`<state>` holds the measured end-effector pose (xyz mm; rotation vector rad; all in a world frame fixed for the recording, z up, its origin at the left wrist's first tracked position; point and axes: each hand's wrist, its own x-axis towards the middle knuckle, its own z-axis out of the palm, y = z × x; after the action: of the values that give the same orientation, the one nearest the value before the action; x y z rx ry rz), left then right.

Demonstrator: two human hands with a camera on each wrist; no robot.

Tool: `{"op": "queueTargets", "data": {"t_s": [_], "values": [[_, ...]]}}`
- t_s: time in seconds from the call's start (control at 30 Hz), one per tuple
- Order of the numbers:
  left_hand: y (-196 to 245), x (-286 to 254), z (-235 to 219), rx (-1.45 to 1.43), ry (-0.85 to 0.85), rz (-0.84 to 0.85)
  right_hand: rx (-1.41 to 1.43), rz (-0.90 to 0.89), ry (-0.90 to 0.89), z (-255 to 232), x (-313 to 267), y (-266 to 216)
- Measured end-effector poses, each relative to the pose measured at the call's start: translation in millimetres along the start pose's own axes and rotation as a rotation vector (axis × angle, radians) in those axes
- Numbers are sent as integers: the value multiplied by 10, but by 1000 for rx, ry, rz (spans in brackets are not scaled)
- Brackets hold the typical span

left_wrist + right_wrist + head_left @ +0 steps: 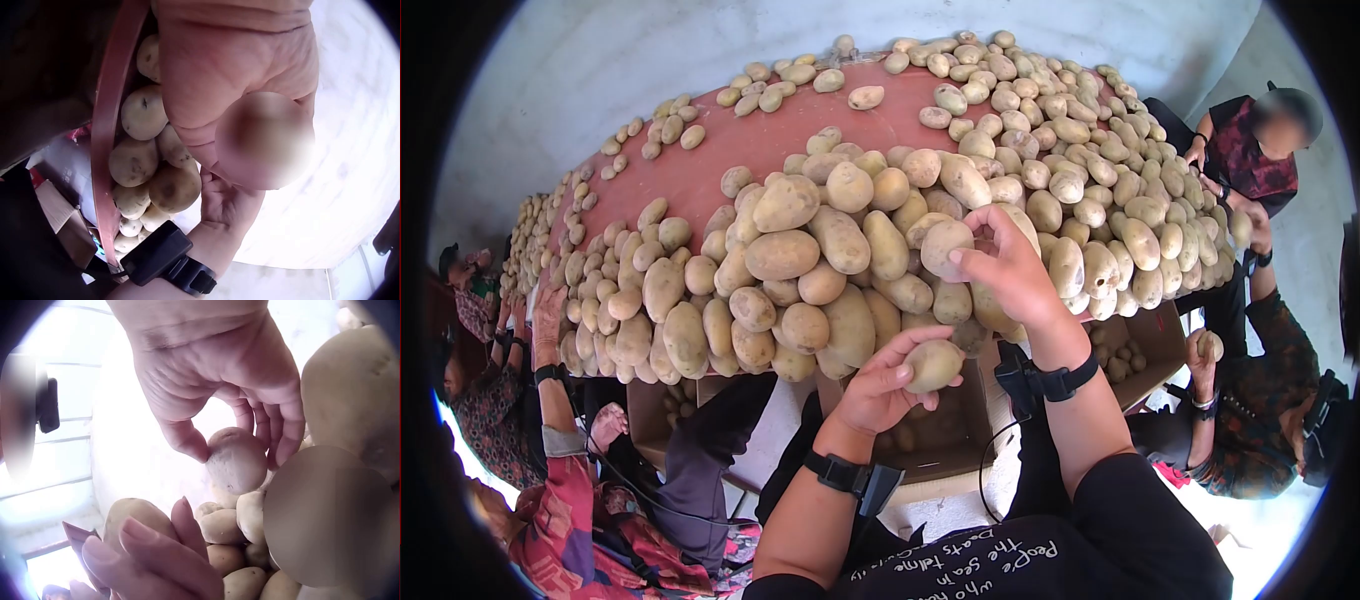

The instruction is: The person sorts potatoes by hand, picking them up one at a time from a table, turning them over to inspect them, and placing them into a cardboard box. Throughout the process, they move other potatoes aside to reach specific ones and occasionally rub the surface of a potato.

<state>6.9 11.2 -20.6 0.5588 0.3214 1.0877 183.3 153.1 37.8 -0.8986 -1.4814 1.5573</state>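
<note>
The left hand [878, 392], palm up below the table edge, holds a potato [934, 366] with its fingers and thumb around it. Above and to its right, the right hand [1012, 268] pinches a round potato [947, 250] between thumb and fingers, over the front of the heap. In the right wrist view this pinched potato [236, 460] hangs between the thumb and fingertips of the right hand [219, 375], with the left hand [156, 559] and its potato [139, 520] lower left. A blurred patch covers part of the potato in the left wrist view.
A large heap of potatoes [783, 256] lies along the front of the red table [830, 118], with more spread at the right and back. Open cardboard boxes [960, 425] stand below the edge. Several people sit at both sides; one at the right holds a potato [1211, 346].
</note>
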Motion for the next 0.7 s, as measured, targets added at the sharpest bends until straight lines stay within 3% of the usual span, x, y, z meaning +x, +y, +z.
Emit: {"op": "queueTargets", "data": {"t_s": [0.17, 0.33, 0.53, 0.63, 0.7], "values": [[41, -35, 2, 171, -42, -136, 295, 89, -64, 11, -5, -42], [92, -20, -31, 598, -115, -298, 366, 135, -167, -22, -13, -56], [33, -36, -120, 843, -255, -449, 374, 171, -263, 19, -56, -154], [104, -36, -27, 792, -230, -448, 324, 150, -323, 29, -83, -172], [108, -40, 44, 553, -150, -305, 296, 94, -385, 38, -89, -151]]}}
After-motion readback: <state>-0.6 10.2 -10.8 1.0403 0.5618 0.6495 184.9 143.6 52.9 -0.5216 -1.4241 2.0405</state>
